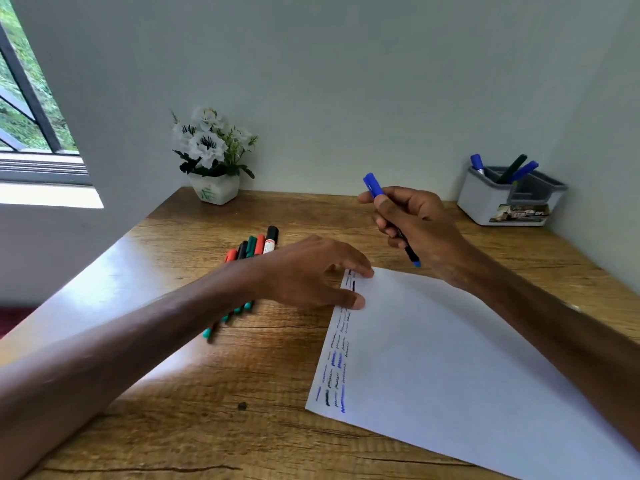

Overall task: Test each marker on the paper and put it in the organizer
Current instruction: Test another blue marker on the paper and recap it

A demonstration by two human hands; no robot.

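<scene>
A white sheet of paper (450,368) lies on the wooden desk, with rows of blue and black test strokes along its left edge. My left hand (311,271) presses flat on the paper's top left corner, fingers spread. My right hand (415,226) holds a blue marker (374,187) just beyond the paper's far edge; its tip points down at the desk and its cap end sticks up. A bunch of red, green and black markers (256,245) lies on the desk, partly hidden under my left forearm. The grey-and-white organizer (491,202) at the back right holds three markers.
A white pot of white flowers (214,188) stands in the back left corner against the wall. A window (27,116) is at the left. Walls close the desk (225,393) at the back and right.
</scene>
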